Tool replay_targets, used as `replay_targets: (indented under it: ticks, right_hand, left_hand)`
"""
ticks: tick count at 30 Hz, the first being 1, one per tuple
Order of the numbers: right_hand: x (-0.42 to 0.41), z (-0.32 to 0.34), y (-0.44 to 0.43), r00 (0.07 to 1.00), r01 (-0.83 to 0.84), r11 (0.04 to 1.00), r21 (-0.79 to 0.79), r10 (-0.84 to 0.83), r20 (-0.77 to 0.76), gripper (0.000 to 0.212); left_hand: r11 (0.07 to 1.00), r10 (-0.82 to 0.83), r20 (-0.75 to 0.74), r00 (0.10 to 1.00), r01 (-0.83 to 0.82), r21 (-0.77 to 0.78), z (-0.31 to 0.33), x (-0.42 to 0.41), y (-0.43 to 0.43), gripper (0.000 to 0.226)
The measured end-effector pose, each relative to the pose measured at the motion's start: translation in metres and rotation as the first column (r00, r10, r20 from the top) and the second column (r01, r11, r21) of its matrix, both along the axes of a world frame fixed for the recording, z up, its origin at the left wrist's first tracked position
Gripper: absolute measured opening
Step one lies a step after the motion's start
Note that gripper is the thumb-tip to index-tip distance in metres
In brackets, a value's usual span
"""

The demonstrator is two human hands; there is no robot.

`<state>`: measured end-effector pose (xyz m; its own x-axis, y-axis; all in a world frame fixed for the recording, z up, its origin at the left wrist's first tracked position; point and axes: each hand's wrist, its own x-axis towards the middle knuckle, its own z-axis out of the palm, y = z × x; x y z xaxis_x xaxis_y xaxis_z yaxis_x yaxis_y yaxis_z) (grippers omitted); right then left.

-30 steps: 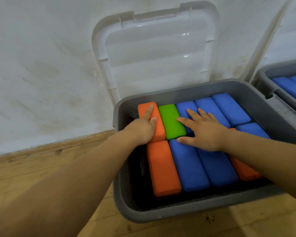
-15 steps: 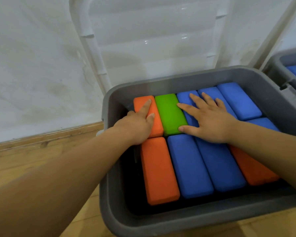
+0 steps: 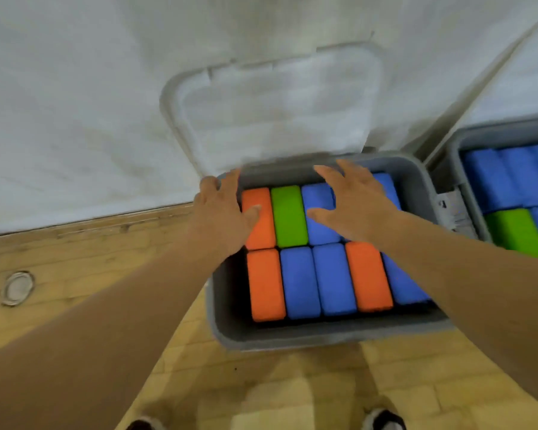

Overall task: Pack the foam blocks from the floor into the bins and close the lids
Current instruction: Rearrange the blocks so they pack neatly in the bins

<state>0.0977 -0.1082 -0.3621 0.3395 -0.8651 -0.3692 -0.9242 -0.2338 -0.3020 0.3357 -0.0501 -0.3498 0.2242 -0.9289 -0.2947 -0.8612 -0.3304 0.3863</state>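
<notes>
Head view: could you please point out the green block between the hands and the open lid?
green block (image 3: pixel 289 215), head view, top face.
open lid (image 3: pixel 271 116), head view, inner panel.

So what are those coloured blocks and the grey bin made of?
The blocks look like foam: matte, rounded corners, no shine. The bin looks like moulded plastic: smooth grey walls, rolled rim. Its lid seems whitish plastic, though blur hides detail.
</notes>
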Motion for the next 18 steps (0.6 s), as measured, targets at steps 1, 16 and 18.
replay_targets:
  ticks: [1, 16, 18]
  right_hand:
    - [-0.005, 0.029, -0.007, 1.0, -0.007, 1.0, 0.018, 0.007, 0.007, 0.09]
    - [0.032, 0.149, -0.118, 0.986, -0.06, 0.996, -0.059, 0.05, -0.16, 0.085]
    - [0.037, 0.145, -0.124, 0.981, -0.053, 0.996, -0.066, 0.04, -0.191, 0.086]
  left_hand:
    - [1.0, 0.008, 0.005, 1.0, -0.008, 0.0, 0.026, -0.001, -0.003, 0.08]
    - [0.984, -0.17, 0.023, 0.985, 0.169, 0.049, 0.116, 0.045, -0.116, 0.081]
    - [0.976, -0.215, 0.028, 0.976, 0.214, 0.028, 0.109, 0.052, -0.121, 0.081]
